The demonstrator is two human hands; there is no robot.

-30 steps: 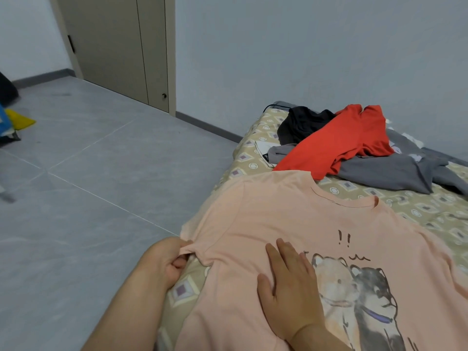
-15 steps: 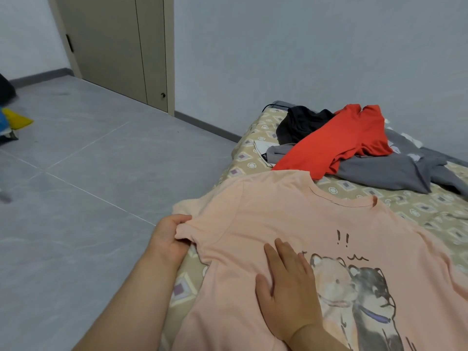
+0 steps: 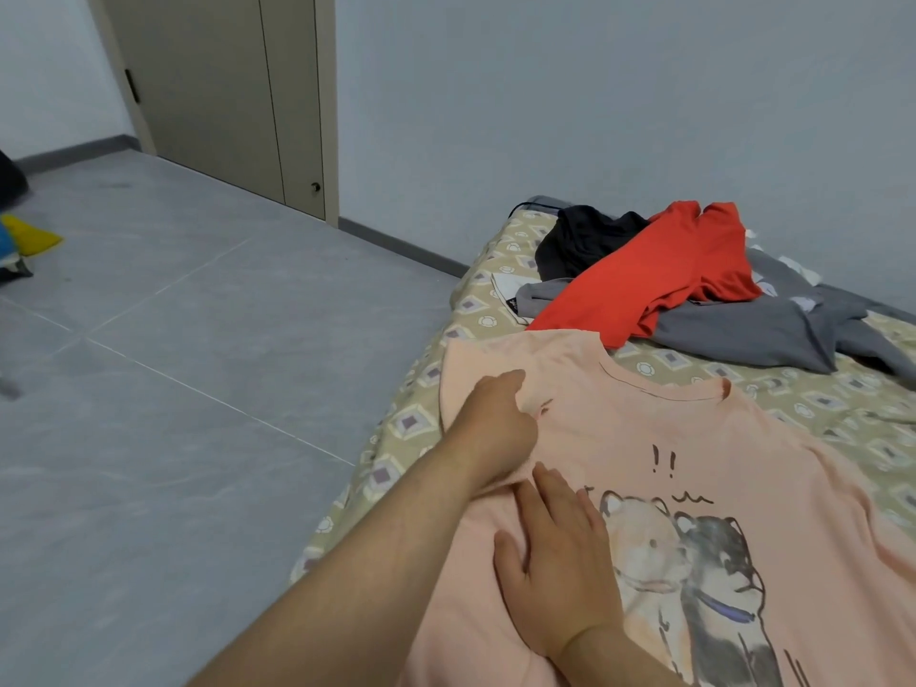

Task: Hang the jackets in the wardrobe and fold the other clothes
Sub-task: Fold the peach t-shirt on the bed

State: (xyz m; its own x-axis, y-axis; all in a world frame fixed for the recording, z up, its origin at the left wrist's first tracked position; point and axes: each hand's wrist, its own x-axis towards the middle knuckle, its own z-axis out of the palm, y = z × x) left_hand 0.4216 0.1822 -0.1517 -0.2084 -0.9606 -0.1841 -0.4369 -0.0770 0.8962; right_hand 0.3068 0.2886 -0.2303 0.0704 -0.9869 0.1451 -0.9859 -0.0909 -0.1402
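Peach T-shirt (image 3: 773, 488) with a two-dog cartoon print, spread front-up across the near end of the bed (image 3: 495, 270), collar toward the far side, left edge along the mattress edge, sleeve fabric there doubled in over the chest. Grey tiled floor (image 3: 173, 389) to the left, closed beige door (image 3: 213, 91) at far left. Farther back on the patterned sheet, a loose heap well apart from the hands: grey garment (image 3: 743, 334) spread widest, red garment (image 3: 659, 270) draped over it and reaching the peach shoulder, black garment (image 3: 580, 240) bunched at the heap's far left, touching the red one. Left hand (image 3: 495, 423) on the shirt's left shoulder area, fingers curled in, pinching a fold of peach fabric. Right hand (image 3: 560, 562) just nearer, palm down, fingers straight and close together, pressed flat on the chest beside the left dog, gripping nothing.
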